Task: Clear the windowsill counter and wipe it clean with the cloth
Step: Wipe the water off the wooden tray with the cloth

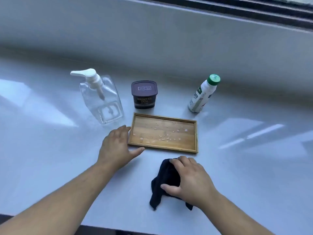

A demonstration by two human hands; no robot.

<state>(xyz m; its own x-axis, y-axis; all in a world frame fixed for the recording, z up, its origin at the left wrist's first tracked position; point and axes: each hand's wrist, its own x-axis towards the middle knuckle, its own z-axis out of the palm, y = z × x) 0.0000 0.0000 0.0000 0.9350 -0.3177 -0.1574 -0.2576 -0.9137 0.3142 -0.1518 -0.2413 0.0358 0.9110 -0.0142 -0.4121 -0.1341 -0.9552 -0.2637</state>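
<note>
A wooden tray [196,138] with several crumbs on it lies mid-counter. My left hand [116,146] rests flat at its left end, fingers spread, thumb along the tray's near corner, fingertips touching its left rim. A crumpled dark cloth [166,177] lies near the front edge, and my right hand [191,180] lies on top of it with fingers curled around the fabric. Behind the tray stand a clear pump bottle [101,100], a dark cocoa tub [144,94] and a white bottle with a green cap [204,94].
The pale windowsill counter [254,167] stretches left and right, with bright reflections on it. A low wall rises behind the objects up to the dark window frame [254,11]. The counter's front edge [118,227] runs along the bottom.
</note>
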